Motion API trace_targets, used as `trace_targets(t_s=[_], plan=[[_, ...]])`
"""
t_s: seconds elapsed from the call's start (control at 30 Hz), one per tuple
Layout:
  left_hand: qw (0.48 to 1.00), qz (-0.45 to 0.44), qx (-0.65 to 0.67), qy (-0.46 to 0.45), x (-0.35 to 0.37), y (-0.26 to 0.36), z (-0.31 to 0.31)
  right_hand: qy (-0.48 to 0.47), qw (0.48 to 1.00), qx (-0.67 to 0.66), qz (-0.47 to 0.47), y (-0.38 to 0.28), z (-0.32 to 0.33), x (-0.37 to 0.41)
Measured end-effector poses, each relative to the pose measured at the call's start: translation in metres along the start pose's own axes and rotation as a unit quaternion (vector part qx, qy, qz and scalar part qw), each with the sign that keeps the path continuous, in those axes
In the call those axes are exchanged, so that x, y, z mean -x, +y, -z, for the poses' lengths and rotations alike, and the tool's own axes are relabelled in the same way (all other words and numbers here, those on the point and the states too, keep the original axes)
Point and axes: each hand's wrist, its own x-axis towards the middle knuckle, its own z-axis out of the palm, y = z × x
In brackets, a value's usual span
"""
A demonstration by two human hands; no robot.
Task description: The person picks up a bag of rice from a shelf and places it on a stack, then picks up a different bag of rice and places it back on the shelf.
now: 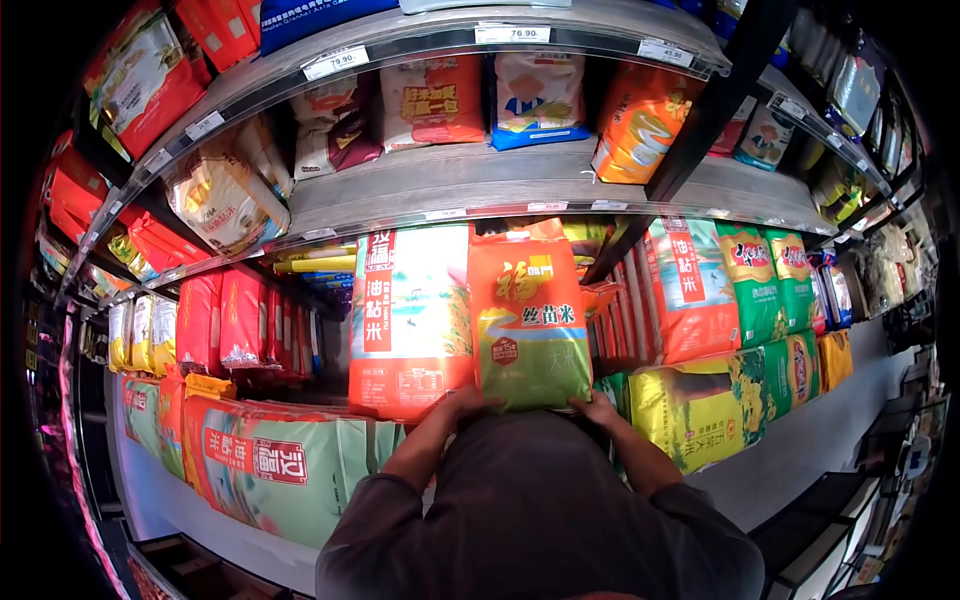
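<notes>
An orange and green rice bag [530, 320] stands upright in front of me, close to my body. My left hand [467, 404] is at its lower left corner and my right hand [596, 408] at its lower right corner. The fingers of both hands curl around the bag's bottom edge, partly hidden. Just left of it stands a taller red and white rice bag [412, 330], its lower right corner close to my left hand. Dark sleeves cover my upper arms.
Several rice bags lie flat along the front, a pale green one [285, 465] at left and a yellow one [690, 410] at right. Above runs a grey shelf [440, 182] with upright bags and price tags. A black post [715, 110] rises at right.
</notes>
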Motion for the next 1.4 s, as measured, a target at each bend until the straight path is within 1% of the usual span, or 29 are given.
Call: trace_targets(t_s=[0.07,0.1,0.13,0.17,0.23,0.27,0.33,0.37,0.4,0.43,0.47,0.5,0.53,0.57,0.6,0.63,0.67,0.7,0.73,0.77,0.83,0.9,0.93,0.97,1.0,1.13,1.23,1.37,1.4], plan=[[1.0,0.017,0.0,0.001,-0.026,-0.021,-0.004,-0.018,1.0,-0.002,0.013,-0.01,0.002,0.005],[0.99,0.011,0.138,-0.02,-0.041,-0.036,-0.008,-0.036,0.999,-0.003,0.026,-0.017,0.006,0.008],[0.961,0.005,0.273,-0.04,-0.05,-0.042,-0.011,-0.037,0.999,0.0,0.027,-0.024,0.01,0.009],[0.961,0.004,0.275,-0.039,-0.049,-0.039,-0.011,-0.061,0.997,-0.024,0.037,-0.028,0.013,0.008],[0.903,-0.048,0.422,-0.06,-0.031,-0.028,-0.014,-0.089,0.994,-0.046,0.045,-0.035,0.017,0.008],[0.902,-0.048,0.424,-0.058,-0.019,-0.019,-0.016,-0.077,0.995,-0.037,0.047,-0.039,0.017,0.007],[0.821,-0.107,0.556,-0.078,0.007,0.009,-0.022,-0.067,0.996,-0.028,0.048,-0.054,0.012,0.012],[0.82,-0.107,0.556,-0.077,0.01,0.013,-0.025,-0.029,0.999,0.021,0.015,-0.062,0.007,0.016],[0.841,-0.096,0.531,-0.046,0.013,0.014,-0.029,0.01,0.997,0.07,-0.018,-0.067,0.003,0.018],[0.859,-0.083,0.505,-0.014,0.015,0.015,-0.032,0.009,0.997,0.07,-0.019,-0.065,0.0,0.016],[0.859,-0.08,0.505,-0.013,0.013,0.013,-0.033,0.03,0.996,0.071,-0.052,-0.06,-0.003,0.014],[0.881,-0.073,0.468,-0.005,0.007,0.007,-0.034,0.05,0.992,0.072,-0.086,-0.052,-0.006,0.012],[0.901,-0.067,0.429,0.002,0.001,0.002,-0.035,0.048,0.992,0.072,-0.088,-0.042,-0.008,0.008],[0.9,-0.065,0.431,0.003,-0.006,-0.004,-0.033,0.046,0.994,0.028,-0.09,-0.021,-0.007,0.0],[0.932,-0.026,0.362,0.009,-0.013,-0.009,-0.028,0.045,0.995,-0.016,-0.091,-0.014,-0.007,-0.003],[0.957,0.013,0.29,0.014,-0.019,-0.013,-0.025,0.045,0.995,-0.016,-0.092,-0.007,-0.006,-0.005],[0.957,0.013,0.29,0.015,-0.016,-0.008,-0.022,0.046,0.994,0.037,-0.088,-0.005,-0.006,-0.005],[0.968,0.045,0.244,0.016,-0.01,-0.001,-0.019,0.047,0.991,0.09,-0.083,-0.003,-0.006,-0.005],[0.977,0.077,0.197,0.018,-0.004,0.006,-0.016,0.048,0.991,0.089,-0.082,-0.003,-0.005,-0.006],[0.978,0.076,0.196,0.018,-0.007,0.001,-0.018,0.025,0.991,0.081,-0.099,-0.002,-0.002,-0.006],[0.944,-0.01,0.327,-0.052,-0.026,-0.02,-0.025,0.005,0.991,0.072,-0.115,-0.002,0.002,-0.006],[0.941,-0.015,0.331,-0.065,-0.035,-0.029,-0.025,-0.017,0.986,0.137,-0.09,0.001,0.005,-0.007],[0.938,-0.018,0.337,-0.076,-0.04,-0.034,-0.026,-0.014,0.987,0.135,-0.09,0.003,0.005,-0.007],[0.939,-0.017,0.333,-0.078,-0.045,-0.041,-0.027,-0.008,0.979,0.196,-0.064,0.006,0.006,-0.009],[0.949,-0.022,0.309,-0.061,-0.049,-0.046,-0.028,-0.002,0.966,0.256,-0.038,0.006,0.006,-0.009],[0.967,-0.04,0.249,-0.016,-0.057,-0.055,-0.031,-0.003,0.962,0.265,-0.065,-0.003,0.003,-0.004],[0.97,-0.034,0.242,-0.001,-0.05,-0.05,-0.03,0.01,0.959,0.267,-0.092,-0.007,0.0,-0.001],[0.954,-0.043,0.295,-0.015,-0.062,-0.062,-0.036,0.053,0.97,0.235,-0.046,-0.006,-0.004,0.006],[0.959,-0.053,0.28,0.012,-0.058,-0.06,-0.036,0.065,0.971,0.228,-0.029,-0.006,-0.005,0.008]])
